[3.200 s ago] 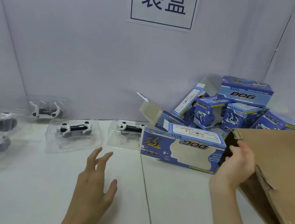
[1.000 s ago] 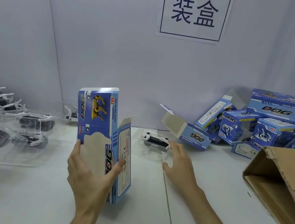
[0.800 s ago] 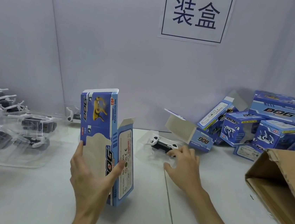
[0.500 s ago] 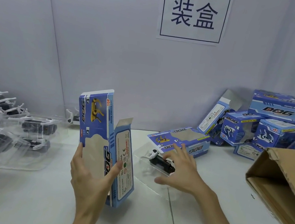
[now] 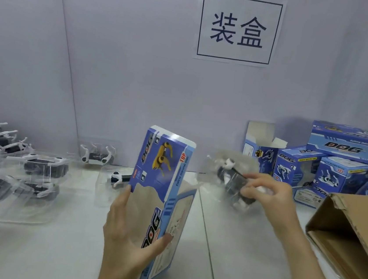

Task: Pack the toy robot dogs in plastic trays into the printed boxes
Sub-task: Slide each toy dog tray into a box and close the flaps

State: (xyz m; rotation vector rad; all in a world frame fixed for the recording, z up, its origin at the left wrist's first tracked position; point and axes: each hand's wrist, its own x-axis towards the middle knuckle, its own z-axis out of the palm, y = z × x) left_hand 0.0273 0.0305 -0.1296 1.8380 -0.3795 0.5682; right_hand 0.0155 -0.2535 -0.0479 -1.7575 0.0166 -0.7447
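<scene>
A person's left hand point(image 5: 131, 232) grips a blue printed box point(image 5: 162, 196) upright on the white table point(image 5: 51, 250), seemingly steadied for filling. The right hand point(image 5: 270, 195) pinches a clear plastic tray point(image 5: 231, 179) holding a toy dog, raised just beside the box, apparently ready to slide in.

A white paper sign point(image 5: 239, 28) on the wall point(image 5: 118, 63) says 装盒 in big dark letters. The tall blue box point(image 5: 162, 182) in the middle says DOG down its front and TOP in red. The blue boxes point(image 5: 347, 144) piled on the right say DOG too.

Tilted blue box point(image 5: 167, 197), trayed dog point(image 5: 231, 179) aloft beside
</scene>
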